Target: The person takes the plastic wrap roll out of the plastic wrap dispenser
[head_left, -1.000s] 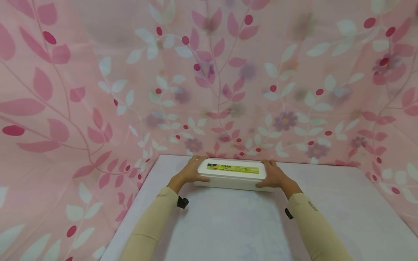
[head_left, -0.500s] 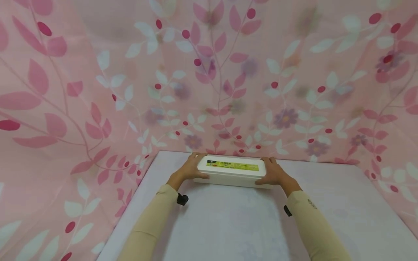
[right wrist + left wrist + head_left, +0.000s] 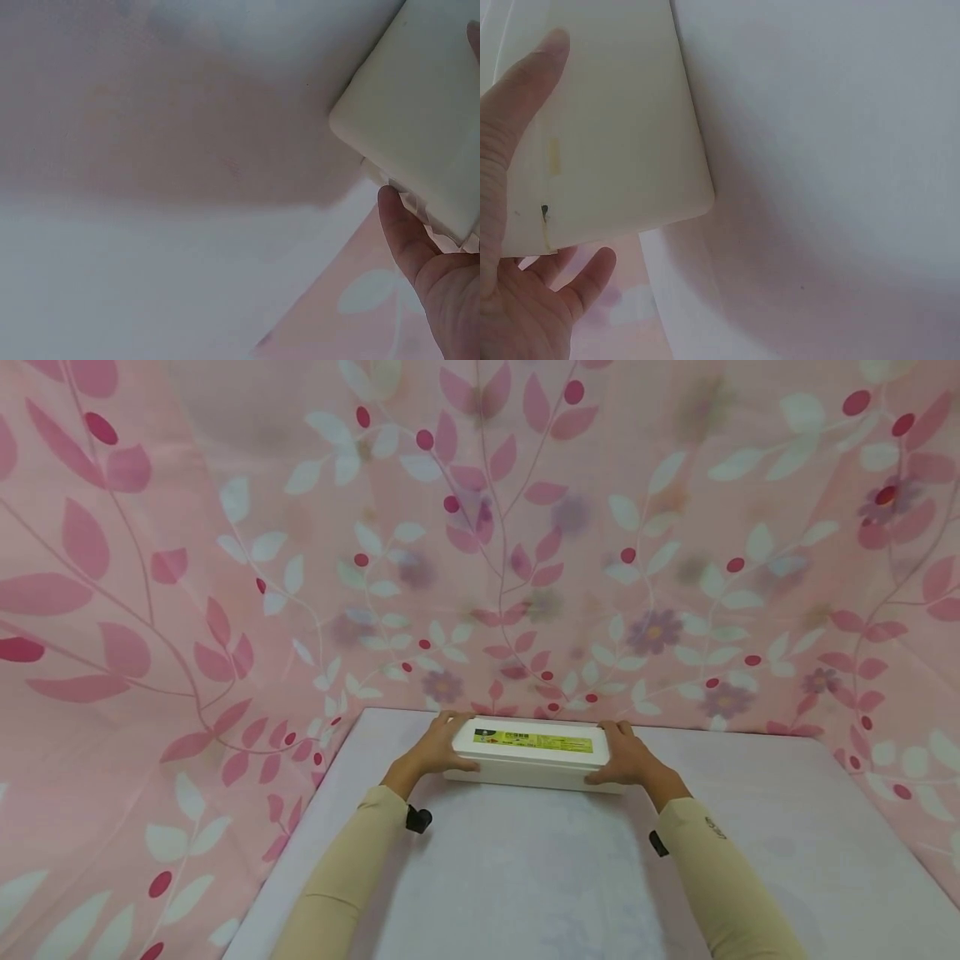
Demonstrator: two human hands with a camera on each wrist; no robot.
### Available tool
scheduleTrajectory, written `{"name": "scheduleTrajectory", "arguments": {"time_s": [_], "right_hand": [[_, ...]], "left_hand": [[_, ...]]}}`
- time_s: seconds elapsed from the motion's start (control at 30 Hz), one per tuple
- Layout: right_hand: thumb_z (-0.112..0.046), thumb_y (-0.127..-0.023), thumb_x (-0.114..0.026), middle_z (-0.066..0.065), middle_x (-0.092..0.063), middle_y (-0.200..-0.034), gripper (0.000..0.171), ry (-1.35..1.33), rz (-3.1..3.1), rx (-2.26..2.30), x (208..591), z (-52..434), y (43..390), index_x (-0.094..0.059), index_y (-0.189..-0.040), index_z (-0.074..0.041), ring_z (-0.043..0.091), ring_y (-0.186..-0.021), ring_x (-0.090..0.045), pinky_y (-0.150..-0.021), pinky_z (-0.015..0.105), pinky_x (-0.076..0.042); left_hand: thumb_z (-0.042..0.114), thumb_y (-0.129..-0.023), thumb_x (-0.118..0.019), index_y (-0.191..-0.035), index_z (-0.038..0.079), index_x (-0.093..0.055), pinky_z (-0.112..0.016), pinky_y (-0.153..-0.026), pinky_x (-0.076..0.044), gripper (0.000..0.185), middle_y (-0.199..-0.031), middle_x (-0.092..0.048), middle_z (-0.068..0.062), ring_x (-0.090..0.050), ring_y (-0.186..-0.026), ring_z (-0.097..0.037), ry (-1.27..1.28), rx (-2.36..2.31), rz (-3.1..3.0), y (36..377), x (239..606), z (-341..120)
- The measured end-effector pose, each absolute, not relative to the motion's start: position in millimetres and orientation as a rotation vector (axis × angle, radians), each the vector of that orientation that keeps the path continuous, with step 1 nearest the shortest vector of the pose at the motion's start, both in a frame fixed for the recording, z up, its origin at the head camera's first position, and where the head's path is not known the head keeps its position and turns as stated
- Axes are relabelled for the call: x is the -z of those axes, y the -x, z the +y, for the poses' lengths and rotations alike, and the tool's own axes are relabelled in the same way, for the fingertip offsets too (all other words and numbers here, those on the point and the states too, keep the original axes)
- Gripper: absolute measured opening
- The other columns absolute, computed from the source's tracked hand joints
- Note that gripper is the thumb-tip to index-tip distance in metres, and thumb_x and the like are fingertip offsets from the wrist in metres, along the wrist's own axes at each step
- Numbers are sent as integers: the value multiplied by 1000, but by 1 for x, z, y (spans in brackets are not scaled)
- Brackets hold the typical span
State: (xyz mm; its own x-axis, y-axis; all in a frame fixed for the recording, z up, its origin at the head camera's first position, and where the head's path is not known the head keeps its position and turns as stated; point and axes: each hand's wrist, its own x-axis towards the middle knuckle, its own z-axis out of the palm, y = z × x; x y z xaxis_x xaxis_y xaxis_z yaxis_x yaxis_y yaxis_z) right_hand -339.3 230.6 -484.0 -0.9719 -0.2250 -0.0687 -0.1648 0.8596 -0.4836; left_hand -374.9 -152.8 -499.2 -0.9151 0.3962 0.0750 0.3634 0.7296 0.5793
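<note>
We're looking at a white box (image 3: 531, 758) w/ a yellow-green label (image 3: 534, 742) on its lid, sitting just below centre of the head frame, at the far edge of the pale table (image 3: 525, 877), close to the pink leaf-print curtain (image 3: 480, 543) behind it. Left hand (image 3: 433, 752) grips the box's left end: thumb along the near side, fingers curled over the far top edge. Right hand (image 3: 628, 758) mirrors it on the right end, thumb in front, fingers wrapped over the top. Both cream sleeves (image 3: 345, 877) run up from the bottom of the frame.

Left wrist view: box (image 3: 607, 127) fills the upper left, thumb (image 3: 514, 112) pressed flat on its side, other fingers (image 3: 585, 277) curled under its end at lower left. Right wrist view: box corner (image 3: 420, 127) at upper right, a finger (image 3: 405, 240) hooked round its end; we can't tell whether the box is resting on the table or just lifted.
</note>
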Motion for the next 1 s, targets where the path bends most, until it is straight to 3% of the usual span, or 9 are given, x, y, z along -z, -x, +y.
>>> {"name": "scheduleTrajectory", "arguments": {"time_s": [0.67, 1.0], "right_hand": [[-40, -66, -90, 23, -34, -137, 108, 277, 2854, 766, 479, 229, 338, -26, -147, -6, 39, -112, -48, -98, 60, -44], [-42, -66, -90, 24, -34, -139, 110, 283, 2852, 701, 474, 229, 338, -25, -148, -8, 42, -116, -39, -96, 64, -41]], "left_hand": [[51, -64, -90, -154, 28, -34, -54, -110, -37, 109, -153, -31, -6, -33, -137, -28, -603, -875, 2865, 376, 493, -152], [56, -62, -89, -153, 30, -34, -54, -110, -37, 110, -152, -32, -7, -33, -137, -29, -626, -810, 2895, 378, 493, -155]]}}
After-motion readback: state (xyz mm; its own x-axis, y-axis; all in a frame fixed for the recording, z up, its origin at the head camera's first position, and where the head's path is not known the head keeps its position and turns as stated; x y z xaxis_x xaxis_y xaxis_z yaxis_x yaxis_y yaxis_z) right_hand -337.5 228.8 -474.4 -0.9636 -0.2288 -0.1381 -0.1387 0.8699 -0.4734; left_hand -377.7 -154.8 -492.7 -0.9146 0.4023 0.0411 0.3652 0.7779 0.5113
